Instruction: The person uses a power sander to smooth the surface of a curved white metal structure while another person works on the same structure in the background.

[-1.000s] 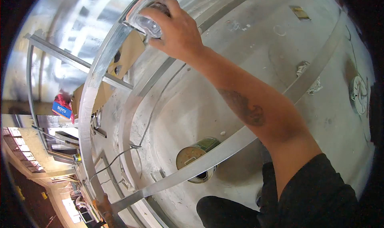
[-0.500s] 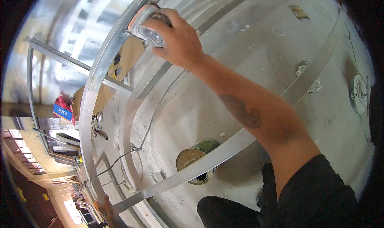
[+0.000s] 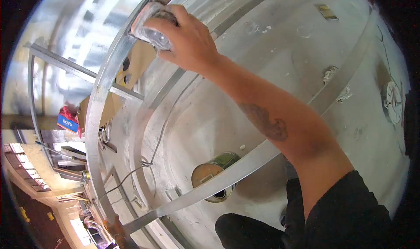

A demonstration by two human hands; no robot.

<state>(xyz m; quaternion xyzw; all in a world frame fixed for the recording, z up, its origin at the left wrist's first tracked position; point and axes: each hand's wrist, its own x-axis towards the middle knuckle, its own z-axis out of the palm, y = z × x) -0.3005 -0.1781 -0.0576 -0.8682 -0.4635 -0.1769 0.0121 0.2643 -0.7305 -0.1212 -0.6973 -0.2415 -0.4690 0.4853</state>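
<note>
My right hand [image 3: 190,41] reaches to the upper left, fingers and thumb wrapped round a dusty, rounded grey tool [image 3: 154,30] with an orange-pink edge. It looks like a palm sander, though the hand hides part of it. The tool's flat face lies against the upper part of a curved grey metal bar [image 3: 94,118]. I do not make out my left hand. A brownish patch [image 3: 117,231] shows where the bars meet at the lower left, too unclear to name.
A second metal bar [image 3: 218,179] crosses in front of a green can [image 3: 225,160]. A thin cable [image 3: 169,113] runs below my hand. Crumpled scraps [image 3: 330,74] and a round white fixture [image 3: 391,101] are at the right. A blue-and-red packet [image 3: 69,122] sits beyond the bars, near cardboard [image 3: 142,61].
My right hand and the tool have shifted slightly left and up along the curved bar. The grip stays the same.
</note>
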